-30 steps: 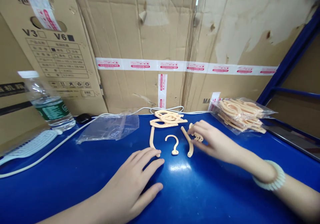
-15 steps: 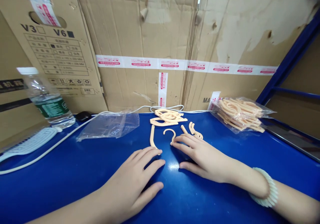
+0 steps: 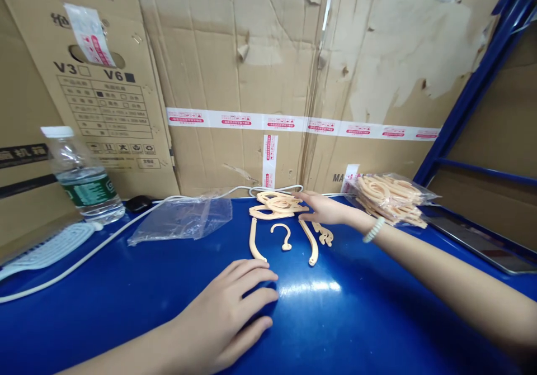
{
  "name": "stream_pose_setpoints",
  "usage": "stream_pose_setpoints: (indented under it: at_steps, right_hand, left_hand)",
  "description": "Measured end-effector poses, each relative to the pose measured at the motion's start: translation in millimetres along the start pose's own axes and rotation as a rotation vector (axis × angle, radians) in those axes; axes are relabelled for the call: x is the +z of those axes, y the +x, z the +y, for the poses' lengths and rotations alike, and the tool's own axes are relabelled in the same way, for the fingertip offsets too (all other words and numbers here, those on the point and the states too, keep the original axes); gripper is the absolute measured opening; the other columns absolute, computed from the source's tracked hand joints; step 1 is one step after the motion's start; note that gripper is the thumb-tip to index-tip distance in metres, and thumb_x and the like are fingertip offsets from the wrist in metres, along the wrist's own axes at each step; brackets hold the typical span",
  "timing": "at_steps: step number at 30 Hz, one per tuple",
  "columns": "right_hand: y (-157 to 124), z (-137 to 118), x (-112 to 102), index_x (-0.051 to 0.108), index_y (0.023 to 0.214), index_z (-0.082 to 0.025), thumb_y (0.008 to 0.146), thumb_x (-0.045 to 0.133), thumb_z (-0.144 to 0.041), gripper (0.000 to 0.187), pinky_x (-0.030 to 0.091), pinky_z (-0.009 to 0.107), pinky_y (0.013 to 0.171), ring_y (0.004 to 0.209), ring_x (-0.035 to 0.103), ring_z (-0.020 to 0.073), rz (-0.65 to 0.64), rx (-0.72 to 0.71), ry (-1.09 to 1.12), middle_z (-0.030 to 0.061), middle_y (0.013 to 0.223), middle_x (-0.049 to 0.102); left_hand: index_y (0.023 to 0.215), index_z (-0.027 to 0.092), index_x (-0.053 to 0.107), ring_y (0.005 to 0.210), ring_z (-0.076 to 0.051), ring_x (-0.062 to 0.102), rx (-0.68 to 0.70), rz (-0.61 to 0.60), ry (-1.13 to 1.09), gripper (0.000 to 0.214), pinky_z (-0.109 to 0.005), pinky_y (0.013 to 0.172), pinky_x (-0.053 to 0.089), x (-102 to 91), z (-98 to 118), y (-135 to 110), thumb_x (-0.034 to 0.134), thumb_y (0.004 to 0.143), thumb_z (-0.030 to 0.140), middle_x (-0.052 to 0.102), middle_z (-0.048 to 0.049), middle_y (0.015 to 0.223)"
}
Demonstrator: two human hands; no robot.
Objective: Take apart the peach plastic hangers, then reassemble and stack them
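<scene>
Pile of peach plastic pieces (image 3: 279,204) at the fingertips of the right hand (image 3: 323,210), touching them. Right hand open, fingers stretched out flat toward the pile, nothing gripped. Left hand (image 3: 229,313) flat on the blue table (image 3: 126,297), palm down, fingers a little spread, holding nothing. Just beyond the left fingertips, one long curved strip (image 3: 253,240). Between both hands, a small hook (image 3: 282,234) and a second curved strip (image 3: 310,242). Just beside the right wrist, small curled pieces (image 3: 324,233). To the right of the right hand, a full bag (image 3: 390,196) of the same pieces; to the left of the pile, an empty clear bag (image 3: 184,218).
</scene>
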State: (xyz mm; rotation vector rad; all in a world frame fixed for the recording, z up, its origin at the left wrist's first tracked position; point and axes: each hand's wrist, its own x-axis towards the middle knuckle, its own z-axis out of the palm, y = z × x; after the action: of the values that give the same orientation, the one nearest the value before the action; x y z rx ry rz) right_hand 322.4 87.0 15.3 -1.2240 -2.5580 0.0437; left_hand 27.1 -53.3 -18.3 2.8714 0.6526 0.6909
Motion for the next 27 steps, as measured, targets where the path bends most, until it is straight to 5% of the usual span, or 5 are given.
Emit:
stream_pose_setpoints:
  at_steps: [7,15,22,27]
  right_hand:
    - [32.3,18.4,11.8,0.049,0.137,-0.017,0.074,0.068,-0.015,0.067,0.040,0.045,0.104,0.124,0.052,0.0295,-0.069,0.012,0.100,0.0166,0.136,0.056]
    - [37.8,19.4,1.8,0.064,0.118,-0.014,0.067,0.077,-0.022,0.053,0.045,0.041,0.096,0.110,0.062,0.0287,-0.024,0.104,0.315,0.0116,0.119,0.068]
    - [20.5,16.6,9.7,0.064,0.117,-0.010,0.066,0.072,-0.016,0.051,0.055,0.035,0.076,0.083,0.068,0.0235,0.179,0.359,0.570,0.0095,0.094,0.074]
    - [-13.1,-6.1,0.9,0.061,0.121,-0.011,0.072,0.068,-0.021,0.051,0.056,0.031,0.071,0.075,0.067,0.0182,0.273,0.411,0.754,0.0094,0.096,0.073]
  left_hand:
    - [0.108,0.022,0.062,0.117,-0.025,0.054,0.059,0.024,-0.023,0.023,-0.040,0.102,0.045,-0.5,-1.3,-1.3,0.050,0.091,0.013,0.065,-0.0072,0.117]
    - [0.105,0.022,0.063,0.113,-0.023,0.057,0.065,0.051,-0.019,0.022,-0.039,0.099,0.047,-1.4,-1.2,-0.4,0.050,0.090,0.012,0.067,-0.0066,0.113]
    - [0.104,0.022,0.063,0.111,-0.023,0.059,0.073,0.050,-0.014,0.022,-0.038,0.098,0.048,-2.3,-0.5,1.0,0.050,0.090,0.011,0.068,-0.0068,0.111]
    - [0.103,0.022,0.064,0.108,-0.022,0.060,0.060,0.058,-0.032,0.023,-0.037,0.096,0.048,-2.6,0.0,1.4,0.049,0.090,0.011,0.068,-0.0065,0.111]
